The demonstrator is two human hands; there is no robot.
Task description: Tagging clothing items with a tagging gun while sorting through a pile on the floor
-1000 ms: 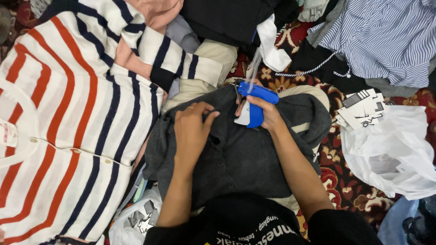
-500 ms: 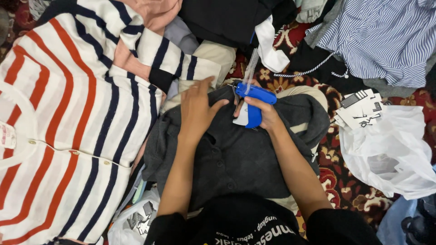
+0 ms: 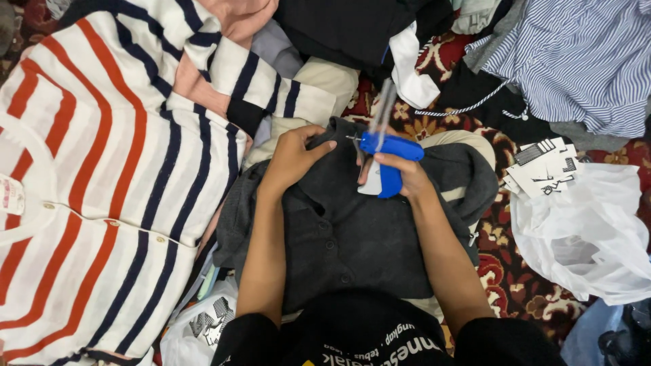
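Observation:
A dark grey buttoned garment (image 3: 359,230) lies across my lap. My left hand (image 3: 293,157) pinches its upper edge near the collar. My right hand (image 3: 400,177) grips a blue tagging gun (image 3: 390,154), needle pointing left toward the cloth by my left fingers. A white paper tag (image 3: 370,184) sits under the gun against my right palm. A strip of clear plastic fasteners (image 3: 384,103) stands up from the gun.
A red, navy and white striped cardigan (image 3: 95,176) spreads at the left. Black clothes (image 3: 339,27) and a blue striped shirt (image 3: 576,61) lie at the back. A stack of printed tags (image 3: 542,166) rests on a white plastic bag (image 3: 583,237) at the right, over patterned red carpet.
My left hand slid up from the garment's middle to its top edge and closed on the cloth. The tagging gun shifted slightly right and down with my right hand.

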